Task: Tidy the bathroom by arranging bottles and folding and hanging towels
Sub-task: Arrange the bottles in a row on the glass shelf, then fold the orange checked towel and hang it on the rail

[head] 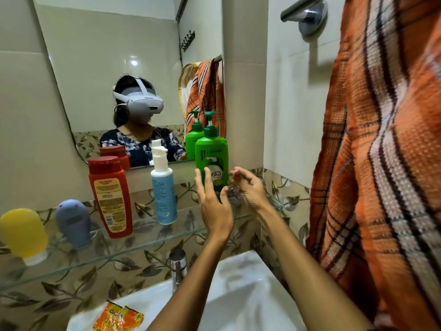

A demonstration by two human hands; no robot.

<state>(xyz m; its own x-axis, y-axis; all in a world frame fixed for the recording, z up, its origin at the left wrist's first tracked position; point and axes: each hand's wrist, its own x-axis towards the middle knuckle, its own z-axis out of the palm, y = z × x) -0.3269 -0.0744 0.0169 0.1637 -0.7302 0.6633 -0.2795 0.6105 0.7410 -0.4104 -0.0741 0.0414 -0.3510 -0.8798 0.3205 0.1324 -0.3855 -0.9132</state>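
A green pump bottle [211,154] stands upright at the right end of the glass shelf [119,249]. My left hand [213,206] is just in front of it, fingers spread, holding nothing. My right hand [250,187] hovers to the bottle's right with curled, parted fingers, also empty. Along the shelf to the left stand a white and blue pump bottle [163,187], a red bottle [111,197], a small grey-blue bottle [72,222] and a yellow one [23,234]. An orange checked towel [381,163] hangs at the right from a chrome rail [303,10].
A white sink [238,295] with a chrome tap [177,266] lies below the shelf. An orange sachet strip [118,317] rests on the sink's left rim. The mirror [119,68] behind the shelf reflects a person wearing a headset, the bottles and the towels.
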